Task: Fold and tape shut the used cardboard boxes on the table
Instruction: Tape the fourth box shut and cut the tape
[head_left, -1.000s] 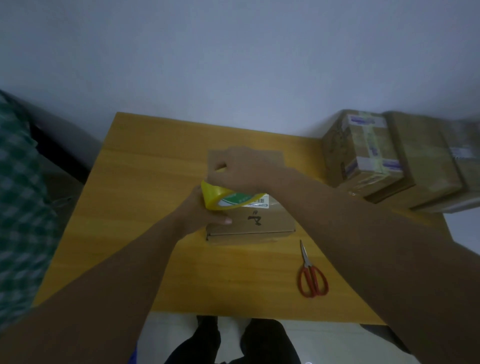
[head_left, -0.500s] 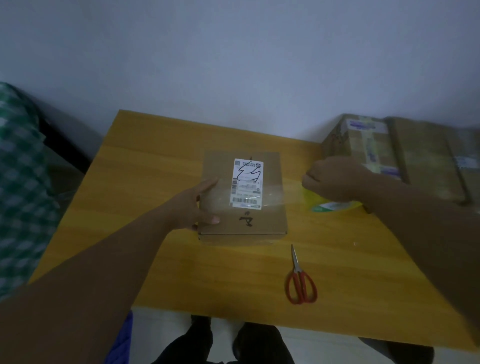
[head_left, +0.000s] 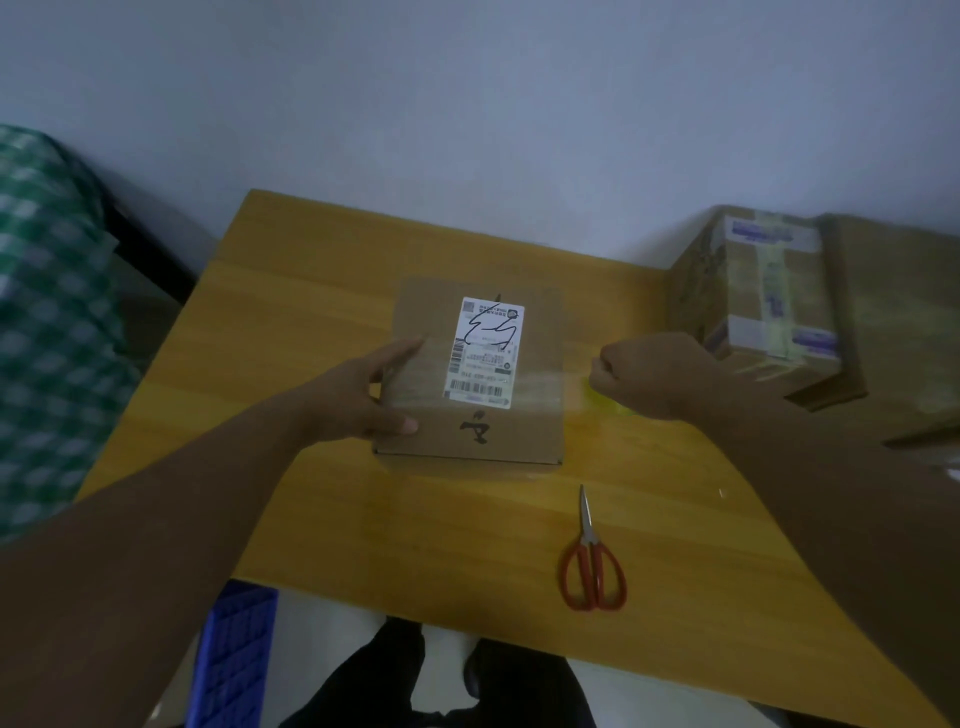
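Head view, frame centre: my left hand (head_left: 363, 400) flat, steadying the brown cardboard box (head_left: 498, 431) on the yellow bench (head_left: 311, 291); my right hand (head_left: 649, 374) clenched round the yellow tape roll (head_left: 605, 401), strip stretched across. Next, I judge: red-handled scissors (head_left: 592, 566) to cut.

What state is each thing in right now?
cardboard box: closed, clear tape strip across its top
tape roll: gripped by right hand, just right of the box
left hand: flat, pressing the box's left side
scissors: shut, lying on table, untouched
stacked boxes: taped shut
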